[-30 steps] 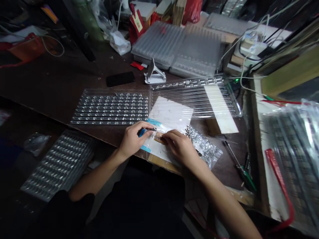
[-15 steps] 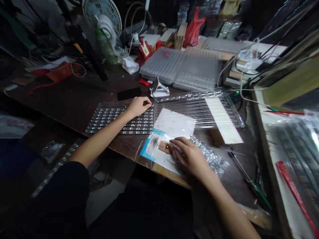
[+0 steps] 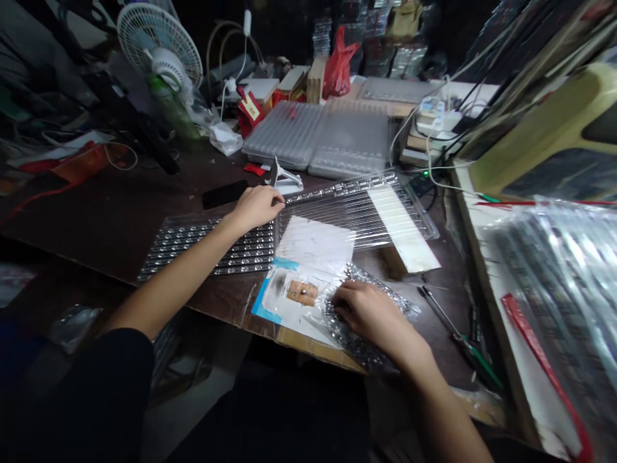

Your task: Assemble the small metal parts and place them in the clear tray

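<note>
My left hand (image 3: 258, 207) is closed in a pinch at the near-left end of a strip of shiny metal pieces (image 3: 337, 188) along the back of a clear ribbed tray (image 3: 332, 222). What sits between its fingertips is too small to make out. Under that forearm lies a second clear tray (image 3: 245, 254) filled with rows of small shiny parts. My right hand (image 3: 369, 315) has its fingers curled into a plastic bag of loose small metal parts (image 3: 354, 334); its fingertips are partly hidden. Left of it, a small brown block (image 3: 302, 292) with a tiny piece on it rests on a white board (image 3: 308, 321).
A white strip (image 3: 402, 228) lies across the ribbed tray. Behind are a white stand (image 3: 286, 180), a dark phone (image 3: 224, 194) and stacked clear trays (image 3: 284, 132). A green-handled screwdriver (image 3: 463, 344) lies at right, beside wrapped bundles (image 3: 559, 276). A fan (image 3: 161, 48) stands back left.
My right hand has left the brown block and gone right into the bag of metal parts. My left hand stays near the join of the two trays. The whole view has shifted.
</note>
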Demonstrator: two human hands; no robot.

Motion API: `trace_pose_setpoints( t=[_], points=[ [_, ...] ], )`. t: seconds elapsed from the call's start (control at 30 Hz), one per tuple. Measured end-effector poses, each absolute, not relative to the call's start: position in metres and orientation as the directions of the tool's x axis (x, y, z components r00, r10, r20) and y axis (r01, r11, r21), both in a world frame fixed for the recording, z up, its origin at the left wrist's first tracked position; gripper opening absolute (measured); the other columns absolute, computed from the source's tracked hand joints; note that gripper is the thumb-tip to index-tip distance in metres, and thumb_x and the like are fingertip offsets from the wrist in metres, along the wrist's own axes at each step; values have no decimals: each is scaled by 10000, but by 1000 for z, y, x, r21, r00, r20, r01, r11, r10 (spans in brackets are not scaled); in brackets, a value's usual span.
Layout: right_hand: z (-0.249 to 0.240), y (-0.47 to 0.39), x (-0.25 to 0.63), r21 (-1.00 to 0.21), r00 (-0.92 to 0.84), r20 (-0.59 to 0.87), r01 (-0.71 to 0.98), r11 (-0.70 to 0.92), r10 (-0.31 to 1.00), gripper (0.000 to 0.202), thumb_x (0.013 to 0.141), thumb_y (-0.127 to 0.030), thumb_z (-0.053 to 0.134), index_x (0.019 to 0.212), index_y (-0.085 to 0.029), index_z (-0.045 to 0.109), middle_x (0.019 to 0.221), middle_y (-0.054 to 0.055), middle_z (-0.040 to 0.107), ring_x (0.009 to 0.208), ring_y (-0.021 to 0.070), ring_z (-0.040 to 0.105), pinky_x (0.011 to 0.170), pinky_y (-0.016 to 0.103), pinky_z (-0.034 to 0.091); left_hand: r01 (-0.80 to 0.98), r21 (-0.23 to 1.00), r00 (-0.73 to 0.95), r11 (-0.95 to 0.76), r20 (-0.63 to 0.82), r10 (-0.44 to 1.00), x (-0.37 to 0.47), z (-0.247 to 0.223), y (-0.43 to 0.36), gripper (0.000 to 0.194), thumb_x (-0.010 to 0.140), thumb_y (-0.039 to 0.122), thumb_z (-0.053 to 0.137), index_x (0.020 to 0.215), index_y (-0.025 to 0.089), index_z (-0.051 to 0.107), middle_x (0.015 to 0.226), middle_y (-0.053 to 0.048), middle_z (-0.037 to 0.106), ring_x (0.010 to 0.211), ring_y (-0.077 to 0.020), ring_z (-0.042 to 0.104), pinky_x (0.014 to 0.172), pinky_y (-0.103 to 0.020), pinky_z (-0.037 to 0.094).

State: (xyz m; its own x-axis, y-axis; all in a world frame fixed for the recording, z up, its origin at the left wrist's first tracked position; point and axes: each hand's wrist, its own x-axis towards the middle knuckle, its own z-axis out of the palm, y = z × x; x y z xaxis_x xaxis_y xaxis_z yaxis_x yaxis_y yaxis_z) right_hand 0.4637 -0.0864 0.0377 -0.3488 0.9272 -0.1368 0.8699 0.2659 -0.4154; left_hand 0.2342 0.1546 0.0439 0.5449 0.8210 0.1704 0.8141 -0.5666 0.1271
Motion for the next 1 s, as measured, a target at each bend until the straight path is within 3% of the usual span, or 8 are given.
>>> trace_pose_setpoints(
  t=[0.17, 0.37, 0.57, 0.7, 0.83, 1.0],
  points=[
    [38, -88, 465, -506, -324, -78, 828, 243, 943, 166, 836, -71, 578, 814, -222, 645, 832, 46, 698, 709, 189, 630, 618, 289, 451, 644, 273, 629, -715, 343, 698, 324, 35, 162, 226, 871, 252, 586, 1022, 189, 742, 1040, -87, 707, 997, -253, 617, 924, -374, 462],
    [40, -88, 466, -614, -302, -92, 768, 185, 949, 164, 773, -50, 560, 768, -213, 579, 773, 5, 671, 693, 151, 615, 606, 238, 439, 629, 325, 619, -706, 340, 708, 368, 33, 167, 90, 836, 216, 665, 872, 148, 711, 1016, -119, 676, 1030, -281, 591, 930, -403, 452],
    [34, -82, 469, -687, -319, 65, 673, 274, 946, 284, 887, -54, 445, 1004, -203, 657, 980, 70, 704, 889, 201, 668, 779, 313, 518, 365, 622, 605, -693, 407, 684, 318, 52, 100, 74, 881, 170, 594, 944, 157, 632, 954, -61, 715, 886, -177, 661, 833, -307, 511],
    [28, -81, 469, -718, -247, 126, 646, 260, 961, 221, 939, -140, 460, 1006, -199, 663, 946, 78, 721, 842, 223, 684, 745, 348, 532, 349, 725, 573, -594, 337, 747, 267, 50, 25, 130, 855, 140, 581, 959, 194, 637, 945, -43, 711, 866, -173, 661, 810, -306, 531],
    [30, -81, 462, -727, -196, 165, 638, 254, 966, 181, 952, -233, 515, 928, -204, 692, 890, 78, 719, 791, 219, 681, 708, 337, 535, 445, 770, 486, -457, 221, 846, 232, 24, -18, 117, 891, 171, 574, 949, 209, 668, 952, -49, 722, 902, -197, 675, 821, -337, 533],
    [26, -77, 453, -706, -171, 144, 672, 222, 975, 223, 913, -146, 510, 966, -194, 722, 955, 79, 738, 856, 213, 692, 782, 337, 541, 486, 759, 423, -434, 230, 876, 223, 2, -34, 62, 874, 271, 677, 902, 229, 714, 934, -39, 758, 907, -220, 691, 867, -384, 509]
  ],
)
